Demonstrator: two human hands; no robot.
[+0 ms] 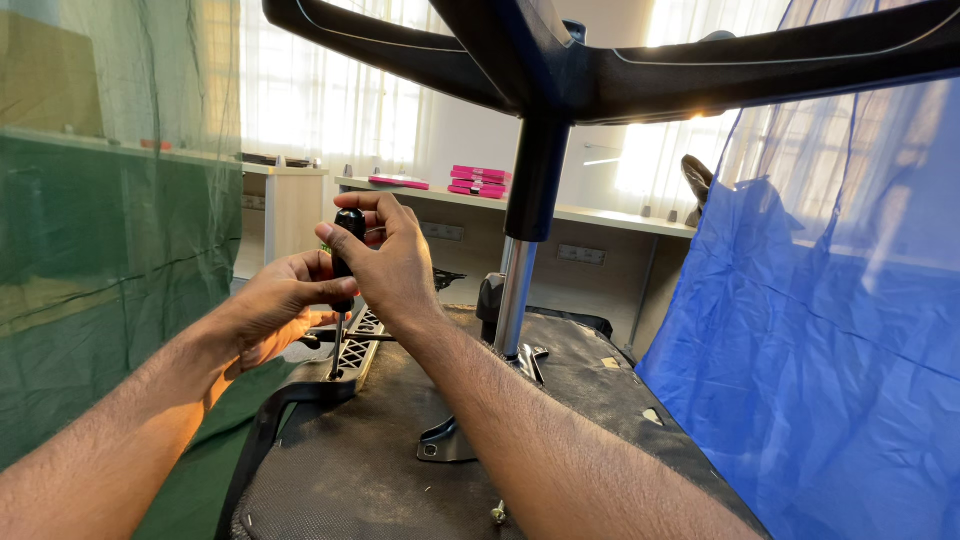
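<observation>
Left of the frame's centre, the right hand (392, 262) grips the top of a black-handled screwdriver (343, 285), while the left hand (283, 305) closes around its lower handle. The shaft stands upright, its tip seemingly in the black plastic armrest bracket (352, 358) of an upturned black office chair (400, 450), whose star-shaped base (620, 60) spans the top.
</observation>
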